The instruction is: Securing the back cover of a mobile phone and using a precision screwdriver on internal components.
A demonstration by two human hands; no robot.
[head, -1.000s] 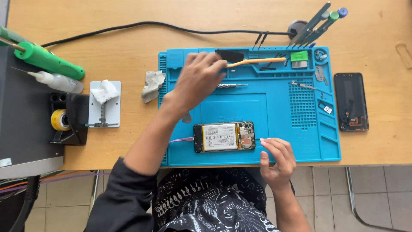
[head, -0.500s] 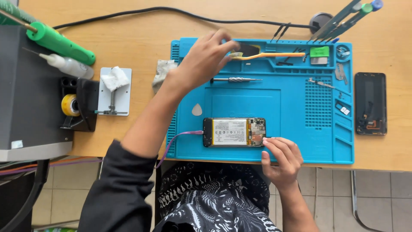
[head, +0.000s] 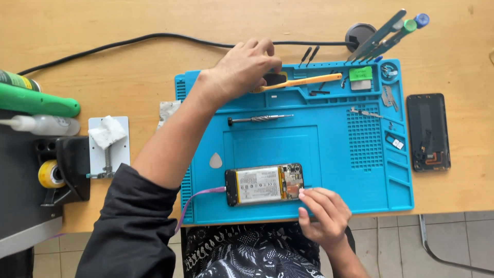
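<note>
Closed on the dark bristle end of the yellow-handled brush (head: 303, 81), left hand (head: 242, 69) fingers curled, at the same tray spot as a second ago but gripping tighter; brush not yet lifted, handle flat in the far tray of the blue mat (head: 329, 154). Loosely spread, grasping nothing, right hand (head: 321, 211) fingertips touching the near right corner of the opened phone (head: 265, 184), hardly moved. Phone flat at the mat's near edge, purple cable (head: 198, 198) plugged into its left end. Between the hands, a screwdriver (head: 260, 119) and a white pick (head: 216, 161), both clear of the forearm. Well apart on the right, a black phone panel (head: 428, 132) on the wooden table (head: 128, 87).
</note>
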